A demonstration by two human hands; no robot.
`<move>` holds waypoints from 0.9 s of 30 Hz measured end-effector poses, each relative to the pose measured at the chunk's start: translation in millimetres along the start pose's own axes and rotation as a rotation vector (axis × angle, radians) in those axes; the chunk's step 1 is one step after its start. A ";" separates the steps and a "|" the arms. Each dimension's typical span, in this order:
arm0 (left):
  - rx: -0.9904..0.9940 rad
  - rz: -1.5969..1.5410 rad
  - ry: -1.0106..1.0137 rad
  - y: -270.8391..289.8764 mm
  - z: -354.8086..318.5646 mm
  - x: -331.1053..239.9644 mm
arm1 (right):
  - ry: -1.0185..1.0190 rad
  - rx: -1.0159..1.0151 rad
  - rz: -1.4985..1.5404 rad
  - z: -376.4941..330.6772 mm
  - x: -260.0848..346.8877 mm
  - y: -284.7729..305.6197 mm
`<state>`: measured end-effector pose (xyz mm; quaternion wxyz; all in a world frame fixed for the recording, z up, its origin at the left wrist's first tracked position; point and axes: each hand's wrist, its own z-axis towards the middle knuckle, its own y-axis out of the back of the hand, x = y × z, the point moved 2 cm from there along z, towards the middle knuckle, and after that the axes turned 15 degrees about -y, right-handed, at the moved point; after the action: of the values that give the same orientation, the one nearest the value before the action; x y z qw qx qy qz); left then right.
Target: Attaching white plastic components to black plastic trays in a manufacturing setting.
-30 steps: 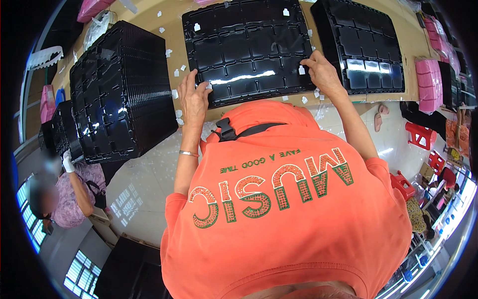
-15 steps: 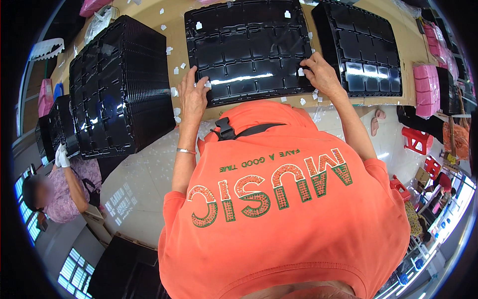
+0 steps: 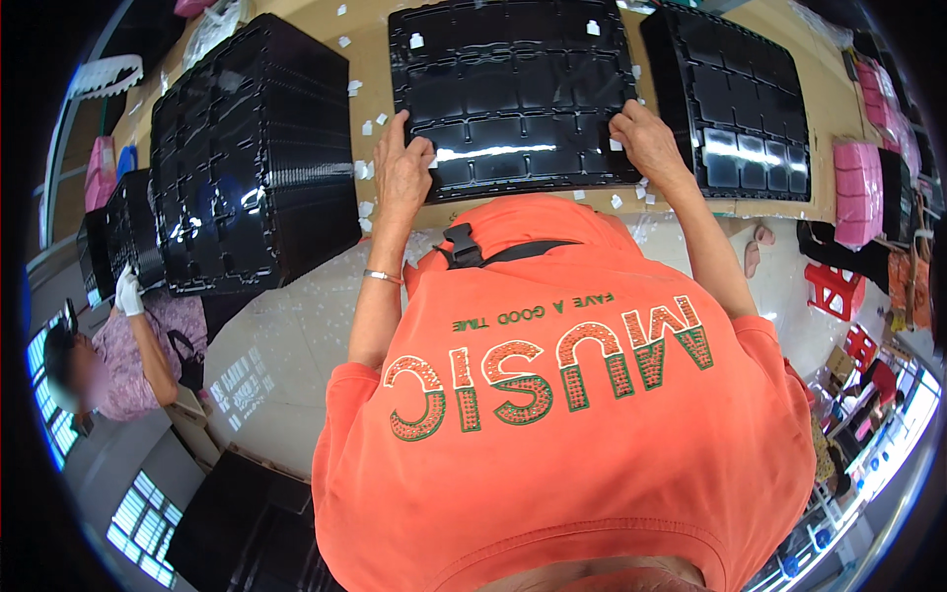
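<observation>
On cardboard (image 3: 374,67): black compartmented tray (image 3: 501,96)
Left hand (image 3: 401,178): at white tag (image 3: 433,163), grip unclear
Right hand (image 3: 649,146): narrow, grip unclear
Tag: press flat

A coral T-shirt (image 3: 582,479) (white-and-green lettering (image 3: 469,407)) is worn with a black buckled strap (image 3: 463,246) and a bracelet (image 3: 381,276).

Our daylit room
We see a pale, glossy floor (image 3: 306,345) catching light, gridded windows (image 3: 145,528) in a grey wall (image 3: 123,456), and red stools (image 3: 829,278) rightward.
</observation>
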<state>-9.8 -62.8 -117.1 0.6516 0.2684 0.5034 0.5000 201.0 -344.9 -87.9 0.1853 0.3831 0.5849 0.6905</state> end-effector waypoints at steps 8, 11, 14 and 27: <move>-0.036 0.059 -0.032 4.5 -2.8 -5.4 | 0.073 0.309 -0.031 -108.8 -20.1 4.6; -0.074 0.083 -0.067 11.3 -2.4 -12.8 | -0.200 0.903 -0.170 -159.2 -49.2 -21.6; -0.074 0.122 -0.116 32.3 -21.1 -32.4 | -0.268 0.938 -0.046 -139.6 -16.2 9.3; -0.161 0.107 0.028 36.0 39.1 17.5 | -0.189 -0.163 0.204 85.1 -26.9 8.6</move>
<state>12.4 -27.9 -79.5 0.6363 0.2343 0.4556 0.5768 283.2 -309.3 -86.3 0.1987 0.4876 0.4649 0.7118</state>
